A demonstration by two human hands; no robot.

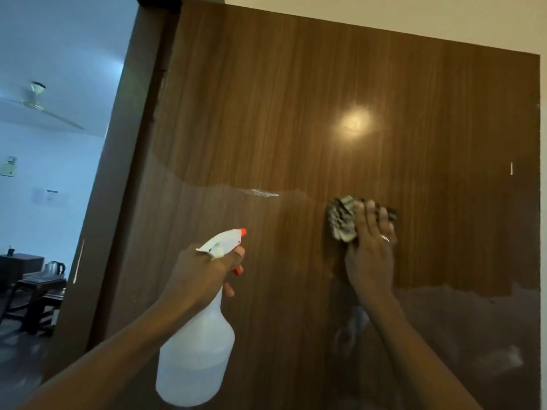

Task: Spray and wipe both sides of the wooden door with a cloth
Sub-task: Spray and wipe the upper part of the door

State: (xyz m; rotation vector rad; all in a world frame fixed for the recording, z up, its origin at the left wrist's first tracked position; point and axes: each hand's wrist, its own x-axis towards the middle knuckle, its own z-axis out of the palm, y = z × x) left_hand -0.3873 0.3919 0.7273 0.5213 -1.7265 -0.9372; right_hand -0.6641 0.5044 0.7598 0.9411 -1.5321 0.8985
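The brown wood-grain door (296,113) fills the frame's centre and right, upright; the right hand (371,247) presses a crumpled grey cloth (343,220) flat against it, fingers spread, while the left hand (204,270) grips a white spray bottle (198,335), aimed at the door.

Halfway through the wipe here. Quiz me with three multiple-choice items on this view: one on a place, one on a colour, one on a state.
1. Where is the cloth?
A. on the floor
B. against the wooden door, under the right hand
C. tucked under an arm

2. What colour is the nozzle tip of the spray bottle?
A. orange
B. blue
C. black

3. What is the left hand doing?
A. hanging idle
B. lying flat on the door
C. gripping the bottle's neck

Answers:
1. B: the right hand presses the crumpled cloth to the wood.
2. A: the tip shows orange against the white spray head.
3. C: the hand wraps the neck just below the head, holding the bottle up off the door.
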